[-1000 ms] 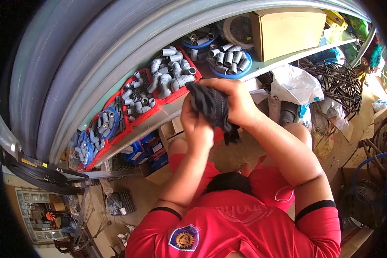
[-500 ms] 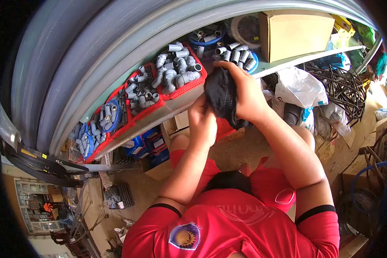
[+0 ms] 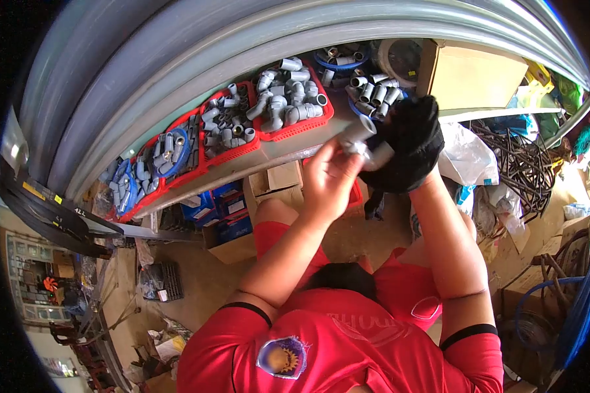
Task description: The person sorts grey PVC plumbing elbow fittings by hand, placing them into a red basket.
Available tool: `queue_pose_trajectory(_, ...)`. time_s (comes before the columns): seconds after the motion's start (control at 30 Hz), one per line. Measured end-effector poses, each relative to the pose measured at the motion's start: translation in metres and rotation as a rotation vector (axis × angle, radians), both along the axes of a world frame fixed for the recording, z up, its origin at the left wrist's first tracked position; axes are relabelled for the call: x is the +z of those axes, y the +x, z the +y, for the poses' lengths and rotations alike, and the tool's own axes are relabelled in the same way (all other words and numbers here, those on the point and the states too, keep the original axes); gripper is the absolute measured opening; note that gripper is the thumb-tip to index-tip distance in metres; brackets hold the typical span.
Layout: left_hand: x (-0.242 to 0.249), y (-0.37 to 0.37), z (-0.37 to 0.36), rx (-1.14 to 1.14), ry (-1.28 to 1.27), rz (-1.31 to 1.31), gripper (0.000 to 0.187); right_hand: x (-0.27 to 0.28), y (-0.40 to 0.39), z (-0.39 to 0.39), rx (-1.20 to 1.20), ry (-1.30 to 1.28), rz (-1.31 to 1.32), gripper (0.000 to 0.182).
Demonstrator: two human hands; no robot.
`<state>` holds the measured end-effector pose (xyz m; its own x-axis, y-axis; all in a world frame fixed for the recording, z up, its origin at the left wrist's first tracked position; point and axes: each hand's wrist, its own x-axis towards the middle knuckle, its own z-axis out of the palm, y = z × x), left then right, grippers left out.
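A grey pipe fitting (image 3: 359, 133) is pinched in the fingers of my left hand (image 3: 334, 175), in front of the shelf. Beside it a black cloth (image 3: 410, 147) covers my right hand (image 3: 426, 181), whose fingers are hidden under or behind the fabric. The fitting touches or overlaps the left side of the cloth. Just beyond my hands a blue basket (image 3: 405, 96) holds several grey fittings, and a red basket (image 3: 283, 135) of grey elbows and tees stands to the left of it.
More red baskets (image 3: 233, 152) line the shelf (image 3: 269, 156) to the left. A cardboard box (image 3: 475, 75) stands on the shelf at the right, with a white bag (image 3: 469, 154) and a tangle of dark rods (image 3: 521, 167) below it. Large grey pipes (image 3: 242, 49) arch overhead.
A grey fitting now shows in my left hand, which has let go of the black cloth. The cloth has moved right with my right hand and spread over it. The view has shifted slightly.
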<state>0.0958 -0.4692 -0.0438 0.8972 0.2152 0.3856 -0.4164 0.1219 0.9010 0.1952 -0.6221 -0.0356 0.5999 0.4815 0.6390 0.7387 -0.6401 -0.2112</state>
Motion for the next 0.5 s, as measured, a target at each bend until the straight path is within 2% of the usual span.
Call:
queue_pose_trajectory(0.03,-0.002,0.002,0.005,0.002,-0.065,-0.004,0.039,0.005,0.004,0.006,0.208,0.196,0.044,0.076)
queue_pose_trajectory(0.07,-0.001,0.001,0.011,0.017,-0.061,0.039,0.038,0.01,0.007,0.014,0.456,0.431,0.171,0.071)
queue_pose_trajectory(0.1,-0.001,0.002,0.013,-0.047,-0.017,0.06,0.037,0.009,0.004,0.02,0.605,0.6,0.309,0.066)
queue_pose_trajectory(0.13,-0.002,0.004,0.014,-0.112,0.029,0.083,0.036,0.009,0.0,0.021,0.617,0.627,0.498,0.059)
queue_pose_trajectory(0.17,-0.008,0.002,0.012,-0.032,0.179,0.049,0.036,0.008,-0.003,0.022,0.611,0.66,0.684,0.052)
queue_pose_trajectory(0.2,-0.01,0.001,0.01,-0.055,0.145,0.041,0.037,0.012,-0.014,0.023,0.418,0.561,0.519,0.039)
queue_pose_trajectory(0.27,-0.013,-0.001,0.006,-0.109,0.078,0.04,0.039,0.015,-0.018,0.022,0.325,0.527,0.545,0.031)
queue_pose_trajectory(0.47,-0.01,0.003,-0.005,-0.018,0.246,-0.101,0.043,-0.009,-0.014,0.024,0.434,0.913,0.585,0.023)
queue_pose_trajectory(0.5,-0.009,0.004,0.0,-0.02,0.308,-0.1,0.043,-0.013,-0.013,0.026,0.326,0.839,0.359,0.022)
